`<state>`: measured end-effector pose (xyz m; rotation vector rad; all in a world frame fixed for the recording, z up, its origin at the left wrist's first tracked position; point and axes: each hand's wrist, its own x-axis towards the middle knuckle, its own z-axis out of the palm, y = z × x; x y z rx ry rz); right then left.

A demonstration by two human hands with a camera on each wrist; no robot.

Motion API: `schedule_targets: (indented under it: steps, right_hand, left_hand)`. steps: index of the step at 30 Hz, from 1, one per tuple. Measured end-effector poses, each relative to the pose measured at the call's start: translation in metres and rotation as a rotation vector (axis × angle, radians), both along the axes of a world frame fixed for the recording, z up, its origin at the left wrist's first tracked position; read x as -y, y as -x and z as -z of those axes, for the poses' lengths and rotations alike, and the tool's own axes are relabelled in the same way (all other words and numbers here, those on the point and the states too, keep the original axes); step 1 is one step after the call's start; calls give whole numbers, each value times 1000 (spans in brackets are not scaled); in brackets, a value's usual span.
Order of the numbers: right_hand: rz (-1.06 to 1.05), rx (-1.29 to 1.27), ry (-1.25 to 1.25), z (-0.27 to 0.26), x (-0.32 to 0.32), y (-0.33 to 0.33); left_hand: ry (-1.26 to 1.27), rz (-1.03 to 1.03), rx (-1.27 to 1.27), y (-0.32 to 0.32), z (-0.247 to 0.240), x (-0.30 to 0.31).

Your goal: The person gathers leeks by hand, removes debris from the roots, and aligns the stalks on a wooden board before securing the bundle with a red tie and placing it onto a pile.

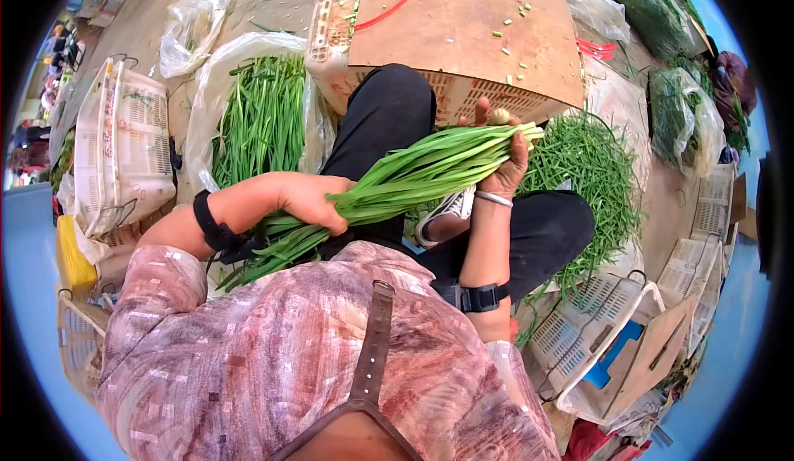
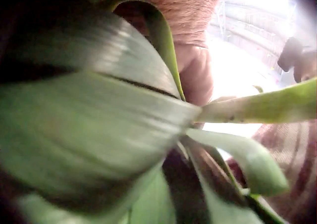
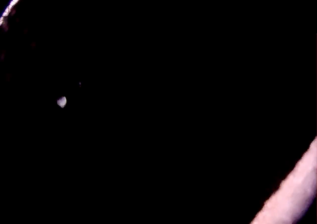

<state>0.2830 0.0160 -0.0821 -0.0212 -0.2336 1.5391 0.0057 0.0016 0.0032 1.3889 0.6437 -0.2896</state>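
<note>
A long bundle of garlic chives (image 1: pixel 430 163) lies slanted across the lap, its pale cut ends to the upper right. My left hand (image 1: pixel 313 202) grips the leafy end, thumb over the top, and loose leaf tips trail below it. At the pale end, my right hand (image 1: pixel 506 167) holds the stems from beneath, with thumb and fingertips showing around them. In the left wrist view, broad green leaves (image 2: pixel 99 130) fill most of the picture below the hand's skin (image 2: pixel 195 70). The right wrist view is nearly all black, apart from a pinkish strip (image 3: pixel 290 194) in one corner.
Ahead stands a crate topped by a wooden board (image 1: pixel 471 31) with stem bits and a red strap. A plastic-lined container of chives (image 1: pixel 260 118) is at the left; loose green trimmings (image 1: pixel 583 180) heap at the right. White crates (image 1: pixel 124 143) flank both sides.
</note>
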Motion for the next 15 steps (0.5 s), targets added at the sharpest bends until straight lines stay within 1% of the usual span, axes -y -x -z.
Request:
schedule_targets:
  steps: [1, 2, 4, 5, 6, 8, 9, 11, 13, 15]
  right_hand:
    - [-13, 63, 24, -19, 4, -2]
    - [-11, 30, 7, -12, 0, 8]
    - [111, 56, 55, -6, 2, -14]
    - [98, 94, 14, -11, 4, -24]
    - [163, 110, 21, -24, 6, -28]
    - [118, 122, -53, -49, 11, -44]
    - [147, 149, -49, -55, 12, -58]
    - [221, 239, -10, -66, 16, -95]
    - [275, 356, -4, -95, 28, -137]
    - [317, 423, -16, -128, 41, -196]
  left_hand:
    - [105, -14, -76, -5, -1, -2]
    - [88, -14, -110, 4, -5, -8]
    - [146, 66, -56, -7, -1, -13]
    - [150, 74, -31, -14, -5, -15]
    - [145, 79, -26, -20, -10, -17]
    - [124, 5, 31, -34, -17, -21]
    - [-87, 47, 196, -43, -20, -24]
    - [-149, 46, 218, -54, -28, -30]
    - [-181, 70, 267, -60, -26, -37]
    - [-258, 175, 223, -65, -16, -46]
